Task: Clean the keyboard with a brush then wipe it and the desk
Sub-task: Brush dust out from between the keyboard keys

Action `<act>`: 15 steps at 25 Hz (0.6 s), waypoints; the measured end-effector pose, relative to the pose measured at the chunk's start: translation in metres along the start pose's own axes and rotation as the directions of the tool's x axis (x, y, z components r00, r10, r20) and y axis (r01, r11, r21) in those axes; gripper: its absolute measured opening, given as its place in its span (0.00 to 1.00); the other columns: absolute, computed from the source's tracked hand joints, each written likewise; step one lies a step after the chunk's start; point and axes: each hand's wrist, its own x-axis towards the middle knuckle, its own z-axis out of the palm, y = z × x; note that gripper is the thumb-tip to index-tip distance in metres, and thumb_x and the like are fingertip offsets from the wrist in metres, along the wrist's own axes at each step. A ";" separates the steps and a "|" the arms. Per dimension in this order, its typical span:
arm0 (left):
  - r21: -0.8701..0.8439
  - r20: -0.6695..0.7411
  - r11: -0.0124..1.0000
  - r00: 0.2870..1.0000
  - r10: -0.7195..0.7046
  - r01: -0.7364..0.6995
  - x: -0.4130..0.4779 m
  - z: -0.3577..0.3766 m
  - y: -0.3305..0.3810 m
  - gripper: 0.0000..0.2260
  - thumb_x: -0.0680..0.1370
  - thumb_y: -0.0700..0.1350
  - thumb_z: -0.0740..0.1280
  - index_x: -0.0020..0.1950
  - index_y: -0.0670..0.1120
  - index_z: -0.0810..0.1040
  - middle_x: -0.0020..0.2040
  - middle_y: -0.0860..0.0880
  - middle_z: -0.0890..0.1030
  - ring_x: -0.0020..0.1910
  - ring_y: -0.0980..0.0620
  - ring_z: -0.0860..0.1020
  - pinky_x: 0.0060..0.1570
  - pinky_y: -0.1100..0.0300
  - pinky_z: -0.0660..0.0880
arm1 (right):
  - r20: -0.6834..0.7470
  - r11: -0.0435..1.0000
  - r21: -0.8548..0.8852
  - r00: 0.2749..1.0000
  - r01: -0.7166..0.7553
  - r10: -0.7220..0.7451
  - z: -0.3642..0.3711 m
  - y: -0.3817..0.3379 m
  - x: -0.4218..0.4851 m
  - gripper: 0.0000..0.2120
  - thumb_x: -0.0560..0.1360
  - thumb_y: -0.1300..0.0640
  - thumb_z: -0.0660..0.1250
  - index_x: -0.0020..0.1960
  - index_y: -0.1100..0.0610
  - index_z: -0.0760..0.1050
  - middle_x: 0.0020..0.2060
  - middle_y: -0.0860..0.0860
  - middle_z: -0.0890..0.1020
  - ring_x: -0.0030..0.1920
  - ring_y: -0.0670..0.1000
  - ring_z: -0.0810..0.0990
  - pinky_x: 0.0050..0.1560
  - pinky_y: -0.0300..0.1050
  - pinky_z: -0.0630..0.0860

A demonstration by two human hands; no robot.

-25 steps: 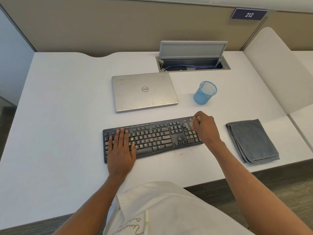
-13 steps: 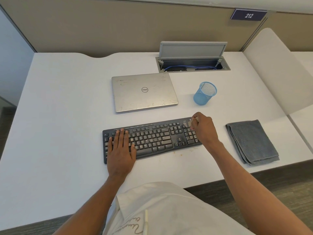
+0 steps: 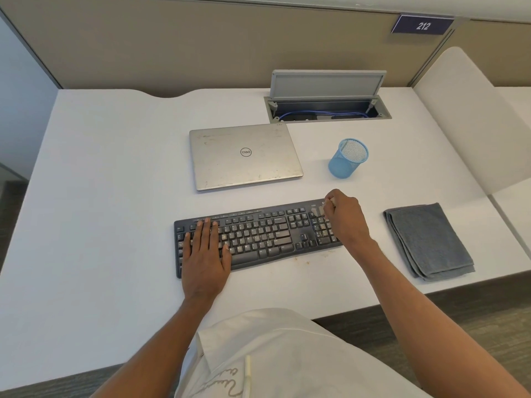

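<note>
One brush (image 3: 319,210), pinched in right fingers (image 3: 331,207), touches keyboard (image 3: 258,235) (far right corner).

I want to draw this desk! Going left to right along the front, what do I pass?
First the left hand flat on the keyboard → right hand gripping the brush → folded grey cloth. The keyboard lies under both hands, so it has no single place.

partition (image 3: 172,47): beige | sign (image 3: 422,25): 212 | divider (image 3: 465,116): white, right side | floor (image 3: 474,326): grey carpet
</note>
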 end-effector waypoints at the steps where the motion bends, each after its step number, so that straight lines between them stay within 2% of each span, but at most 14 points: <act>1: -0.002 0.000 1.000 1.000 0.000 0.000 0.000 0.000 0.000 0.28 0.86 0.53 0.51 0.83 0.41 0.65 0.83 0.42 0.66 0.84 0.43 0.62 0.83 0.40 0.55 | 0.002 1.000 -0.022 1.000 0.002 -0.002 0.000 0.001 0.001 0.07 0.83 0.61 0.58 0.51 0.61 0.74 0.38 0.58 0.81 0.40 0.61 0.79 0.40 0.57 0.78; 3: -0.004 -0.005 1.000 1.000 0.005 -0.005 0.000 0.000 0.000 0.28 0.86 0.53 0.52 0.83 0.41 0.66 0.83 0.42 0.66 0.84 0.43 0.62 0.83 0.40 0.55 | -0.014 0.999 -0.029 1.000 0.015 -0.015 -0.002 0.000 0.002 0.07 0.83 0.61 0.58 0.50 0.62 0.73 0.38 0.58 0.81 0.39 0.61 0.78 0.39 0.56 0.76; 8: 0.000 0.003 1.000 1.000 0.002 -0.002 0.000 0.001 0.000 0.28 0.86 0.53 0.52 0.83 0.41 0.65 0.83 0.42 0.66 0.84 0.43 0.62 0.83 0.41 0.54 | -0.065 0.995 0.089 0.997 0.049 -0.043 -0.002 -0.007 -0.003 0.07 0.84 0.60 0.57 0.51 0.58 0.73 0.35 0.56 0.79 0.36 0.58 0.75 0.36 0.53 0.72; 13: -0.002 -0.006 1.000 1.000 0.006 -0.006 0.000 0.000 0.000 0.28 0.85 0.53 0.53 0.83 0.41 0.66 0.83 0.42 0.66 0.83 0.43 0.62 0.83 0.40 0.55 | -0.021 1.000 0.028 1.000 0.011 -0.011 0.002 -0.002 -0.004 0.08 0.83 0.61 0.57 0.51 0.60 0.73 0.34 0.55 0.79 0.36 0.58 0.76 0.36 0.51 0.70; 15: 0.002 0.000 1.000 1.000 0.005 -0.005 0.000 0.000 0.000 0.28 0.85 0.53 0.53 0.83 0.41 0.66 0.83 0.42 0.66 0.83 0.43 0.62 0.83 0.40 0.55 | -0.025 1.000 0.009 1.000 0.007 -0.007 0.000 -0.001 -0.003 0.08 0.84 0.61 0.57 0.50 0.61 0.73 0.36 0.56 0.80 0.38 0.59 0.77 0.37 0.53 0.73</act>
